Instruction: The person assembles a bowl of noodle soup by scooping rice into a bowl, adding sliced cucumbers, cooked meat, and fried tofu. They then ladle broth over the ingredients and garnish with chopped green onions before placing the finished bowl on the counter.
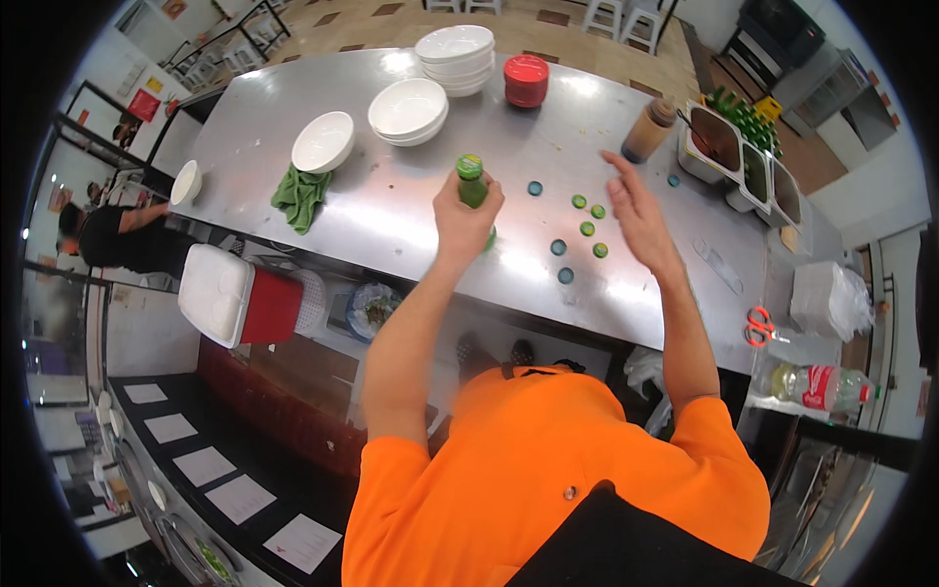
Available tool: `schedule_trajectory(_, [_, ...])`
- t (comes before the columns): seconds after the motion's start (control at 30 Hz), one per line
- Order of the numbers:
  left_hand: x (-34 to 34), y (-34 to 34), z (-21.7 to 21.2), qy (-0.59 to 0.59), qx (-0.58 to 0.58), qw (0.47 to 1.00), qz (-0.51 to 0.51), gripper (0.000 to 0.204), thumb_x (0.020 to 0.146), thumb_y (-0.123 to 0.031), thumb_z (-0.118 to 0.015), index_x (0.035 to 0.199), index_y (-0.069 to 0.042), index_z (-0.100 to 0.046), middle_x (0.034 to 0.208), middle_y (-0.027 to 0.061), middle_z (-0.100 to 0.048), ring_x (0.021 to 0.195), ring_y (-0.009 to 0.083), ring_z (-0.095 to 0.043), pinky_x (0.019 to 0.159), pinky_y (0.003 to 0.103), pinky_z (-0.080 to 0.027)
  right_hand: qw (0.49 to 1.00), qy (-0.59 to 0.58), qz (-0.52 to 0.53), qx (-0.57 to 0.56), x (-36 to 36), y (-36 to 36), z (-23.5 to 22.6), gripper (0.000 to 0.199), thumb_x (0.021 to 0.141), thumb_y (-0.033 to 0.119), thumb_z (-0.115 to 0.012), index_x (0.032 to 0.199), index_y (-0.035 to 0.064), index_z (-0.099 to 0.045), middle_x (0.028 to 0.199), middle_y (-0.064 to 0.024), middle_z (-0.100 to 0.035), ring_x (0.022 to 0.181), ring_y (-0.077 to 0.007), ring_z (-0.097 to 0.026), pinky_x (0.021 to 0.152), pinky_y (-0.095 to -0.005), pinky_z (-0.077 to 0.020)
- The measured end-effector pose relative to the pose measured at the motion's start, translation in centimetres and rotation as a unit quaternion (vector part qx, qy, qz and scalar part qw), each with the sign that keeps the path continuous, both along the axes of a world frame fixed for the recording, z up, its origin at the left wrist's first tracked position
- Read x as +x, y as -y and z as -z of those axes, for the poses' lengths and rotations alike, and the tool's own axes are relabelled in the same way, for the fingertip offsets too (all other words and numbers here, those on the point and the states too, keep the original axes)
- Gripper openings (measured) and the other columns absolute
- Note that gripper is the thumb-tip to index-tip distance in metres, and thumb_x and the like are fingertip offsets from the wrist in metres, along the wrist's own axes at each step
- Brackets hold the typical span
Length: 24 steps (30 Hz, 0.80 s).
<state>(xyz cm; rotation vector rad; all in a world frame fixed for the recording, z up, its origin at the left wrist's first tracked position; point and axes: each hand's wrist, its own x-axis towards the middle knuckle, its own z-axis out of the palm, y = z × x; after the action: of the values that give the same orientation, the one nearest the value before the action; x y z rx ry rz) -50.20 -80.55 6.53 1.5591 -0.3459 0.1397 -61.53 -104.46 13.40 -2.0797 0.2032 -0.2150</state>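
My left hand [464,220] is wrapped around a small green bottle [473,190] with a green-and-yellow top. It holds the bottle upright over the steel table, and the fingers hide most of its body. To the right, my right hand [642,220] is open and holds nothing, its fingers stretched toward the far side. Beside it lie several green bottle caps [587,229] and several blue bottle caps [558,248], scattered on the table. A squeeze bottle of brown sauce [648,132] stands just beyond my right fingertips.
On the steel table [342,215], white bowls [409,108] and red stacked dishes [526,83] stand at the back. A green cloth [300,199] lies at the left edge. Metal food pans [711,142], orange-handled scissors [759,327] and a plastic bottle [820,387] are right. Another person [117,240] stands far left.
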Motion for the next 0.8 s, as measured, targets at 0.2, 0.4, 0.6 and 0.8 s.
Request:
schedule_trajectory(0.2, [-0.2,-0.7,-0.7,-0.008,-0.007,1.000,0.016,0.016,0.087,-0.012,-0.075,0.093,-0.002,-0.065,0.078,0.0048,-0.066,0.075,0.0125,-0.061,0.071,0.031,-0.051,0.956,0.170,-0.156,-0.180,5.3,-10.0,-4.6,0.040,0.102,0.030,-0.060,0.133,0.0039,-0.057,0.117,-0.0194,-0.066,0.092,-0.0387,-0.069,0.084,-0.0446,-0.0561])
schedule_trajectory(0.4, [0.8,-0.3,0.7,-0.009,0.097,0.995,0.008,0.028,0.088,-0.021,-0.078,0.101,0.001,-0.066,0.090,0.0159,-0.075,0.090,0.0222,-0.073,0.077,0.038,-0.056,0.922,0.228,-0.113,-0.292,10.0,-13.5,-2.5,0.037,0.099,0.039,-0.064,0.114,0.0056,-0.061,0.101,-0.0187,-0.070,0.086,-0.0411,-0.070,0.070,-0.0494,-0.0561])
schedule_trajectory(0.6, [-0.4,-0.5,-0.9,0.052,0.025,0.998,-0.016,0.030,0.084,-0.021,-0.080,0.097,0.001,-0.064,0.086,0.0189,-0.071,0.083,0.0251,-0.072,0.074,0.040,-0.054,0.868,0.212,-0.252,-0.371,11.8,-10.9,-4.2,0.039,0.101,0.041,-0.061,0.103,0.0019,-0.055,0.089,-0.0230,-0.067,0.086,-0.0458,-0.066,0.069,-0.0532,-0.0511])
schedule_trajectory(0.8, [-1.1,0.3,-1.2,0.093,-0.024,0.995,-0.041,0.028,0.086,-0.018,-0.077,0.100,0.001,-0.062,0.086,0.0173,-0.069,0.079,0.0304,-0.068,0.074,0.040,-0.053,0.923,0.258,-0.193,-0.210,9.8,-11.8,-1.1,0.034,0.103,0.034,-0.060,0.108,-0.0001,-0.059,0.084,-0.0255,-0.064,0.077,-0.0452,-0.066,0.067,-0.0492,-0.0492])
